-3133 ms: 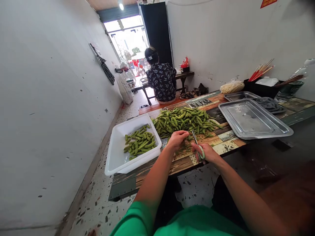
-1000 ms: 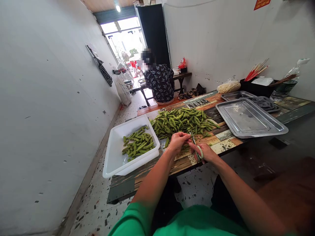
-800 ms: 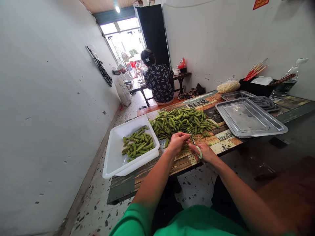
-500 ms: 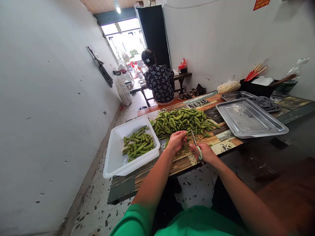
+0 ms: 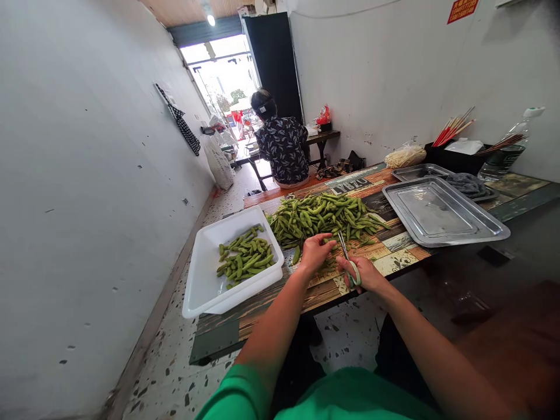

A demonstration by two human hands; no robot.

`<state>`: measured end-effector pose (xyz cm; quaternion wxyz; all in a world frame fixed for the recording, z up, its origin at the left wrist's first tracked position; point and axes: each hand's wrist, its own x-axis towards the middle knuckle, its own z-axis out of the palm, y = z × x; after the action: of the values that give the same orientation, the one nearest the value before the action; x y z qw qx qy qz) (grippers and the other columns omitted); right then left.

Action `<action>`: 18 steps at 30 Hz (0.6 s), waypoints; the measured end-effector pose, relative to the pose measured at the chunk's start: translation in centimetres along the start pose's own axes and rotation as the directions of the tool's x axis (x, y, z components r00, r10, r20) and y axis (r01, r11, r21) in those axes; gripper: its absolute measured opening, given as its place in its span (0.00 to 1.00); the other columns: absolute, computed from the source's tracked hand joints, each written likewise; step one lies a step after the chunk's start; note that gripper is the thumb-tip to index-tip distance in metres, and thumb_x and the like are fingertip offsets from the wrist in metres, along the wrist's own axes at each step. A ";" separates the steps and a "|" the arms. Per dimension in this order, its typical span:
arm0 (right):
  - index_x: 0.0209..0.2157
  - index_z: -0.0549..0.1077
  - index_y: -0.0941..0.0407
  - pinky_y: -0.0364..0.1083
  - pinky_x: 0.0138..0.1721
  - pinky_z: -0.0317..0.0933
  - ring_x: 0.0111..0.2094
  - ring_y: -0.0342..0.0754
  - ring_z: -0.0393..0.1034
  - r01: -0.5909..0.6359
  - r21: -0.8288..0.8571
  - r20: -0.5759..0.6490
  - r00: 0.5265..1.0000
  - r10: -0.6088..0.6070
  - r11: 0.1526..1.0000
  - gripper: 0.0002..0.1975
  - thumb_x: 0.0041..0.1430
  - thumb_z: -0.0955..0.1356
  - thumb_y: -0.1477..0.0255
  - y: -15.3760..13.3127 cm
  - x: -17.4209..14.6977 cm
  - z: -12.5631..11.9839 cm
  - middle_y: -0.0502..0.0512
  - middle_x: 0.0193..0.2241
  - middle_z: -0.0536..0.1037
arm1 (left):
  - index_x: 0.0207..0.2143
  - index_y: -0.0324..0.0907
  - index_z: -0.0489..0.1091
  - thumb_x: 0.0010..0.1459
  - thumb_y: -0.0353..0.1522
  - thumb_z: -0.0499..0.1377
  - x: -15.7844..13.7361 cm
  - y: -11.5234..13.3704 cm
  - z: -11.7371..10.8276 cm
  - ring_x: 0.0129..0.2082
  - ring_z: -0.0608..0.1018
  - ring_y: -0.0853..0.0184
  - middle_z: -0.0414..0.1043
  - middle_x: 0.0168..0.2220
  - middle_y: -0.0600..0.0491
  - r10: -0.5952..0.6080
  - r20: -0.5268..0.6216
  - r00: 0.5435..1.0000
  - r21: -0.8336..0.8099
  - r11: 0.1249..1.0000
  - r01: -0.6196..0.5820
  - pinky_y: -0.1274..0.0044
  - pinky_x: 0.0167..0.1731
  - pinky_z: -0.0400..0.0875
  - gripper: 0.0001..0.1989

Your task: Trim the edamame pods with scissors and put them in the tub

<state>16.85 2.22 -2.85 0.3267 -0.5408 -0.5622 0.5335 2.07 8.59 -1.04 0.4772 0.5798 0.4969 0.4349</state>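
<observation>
My right hand (image 5: 362, 275) is closed around scissors (image 5: 343, 247) with pale green handles, their blades pointing away from me, slightly parted. Just left of the blades, my left hand (image 5: 315, 254) has its fingers curled in a pinch at the near edge of the pile. A green soybean pod seems to be between those fingers, mostly hidden by them. Beyond both hands spreads a large heap of soybean pods (image 5: 321, 216) on the table. A white plastic tub (image 5: 205, 291) to the left holds a smaller lot of pods (image 5: 247, 256).
The patchwork-patterned table (image 5: 394, 259) carries a metal tray (image 5: 441, 213) at right, with a grey cloth (image 5: 466, 185) behind it. Farther back are a black box of skewers (image 5: 455, 157), a plastic bottle (image 5: 507, 151) and a bagged bundle (image 5: 405, 155). A person (image 5: 283, 146) sits beyond, back turned.
The fingers of my left hand have shifted slightly, and the scissor blades have tilted a little to the left. Heap and tub look the same.
</observation>
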 end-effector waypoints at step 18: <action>0.28 0.70 0.58 0.39 0.08 0.52 0.08 0.39 0.57 0.041 0.014 -0.029 0.999 -0.040 0.999 0.24 0.54 0.65 0.49 0.2 -0.2 -0.2 0.47 0.12 0.70 | 0.39 0.39 0.76 0.53 0.33 0.61 0.2 -0.5 -0.4 0.41 0.73 0.63 0.72 0.39 0.46 0.178 0.080 0.981 0.728 0.662 -0.180 0.74 0.43 0.67 0.12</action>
<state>17.08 2.08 -2.97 0.3495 -0.5347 -0.5645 0.5228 1.60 8.84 -1.41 0.1612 0.7683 0.5692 0.2444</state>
